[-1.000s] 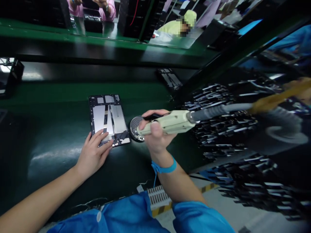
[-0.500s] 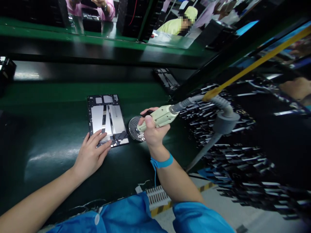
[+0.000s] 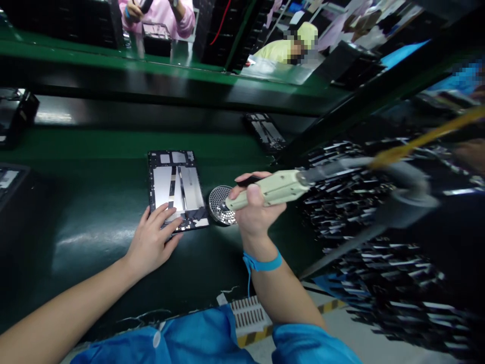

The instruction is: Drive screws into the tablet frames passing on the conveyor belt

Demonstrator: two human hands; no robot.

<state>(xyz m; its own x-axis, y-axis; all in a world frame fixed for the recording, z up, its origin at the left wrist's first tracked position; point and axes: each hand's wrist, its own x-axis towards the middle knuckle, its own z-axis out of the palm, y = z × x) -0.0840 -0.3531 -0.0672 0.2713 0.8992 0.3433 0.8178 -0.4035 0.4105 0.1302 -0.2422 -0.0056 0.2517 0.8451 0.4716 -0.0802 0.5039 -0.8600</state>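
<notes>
An open tablet chassis (image 3: 175, 188) with silver plates and black frame lies flat on the dark green belt (image 3: 94, 222). My left hand (image 3: 151, 242) rests on its near edge, fingers spread flat. My right hand (image 3: 253, 212) is wrapped round a cream electric screwdriver (image 3: 273, 188), whose tip points at a round perforated metal screw dish (image 3: 222, 205) just right of the chassis. A grey hose and yellow cord (image 3: 409, 144) run from the tool to the right. A blue strap (image 3: 263, 263) circles my right wrist.
Another chassis (image 3: 265, 132) lies farther back on the belt. Dark trays of stacked parts (image 3: 371, 227) fill the right side. A black box (image 3: 15, 114) stands at far left. Other people in pink (image 3: 159, 15) and yellow (image 3: 291, 45) work beyond the green rail.
The screwdriver's hose and cord have swung about at right. Both hands keep their places relative to the chassis and dish; the view has shifted slightly.
</notes>
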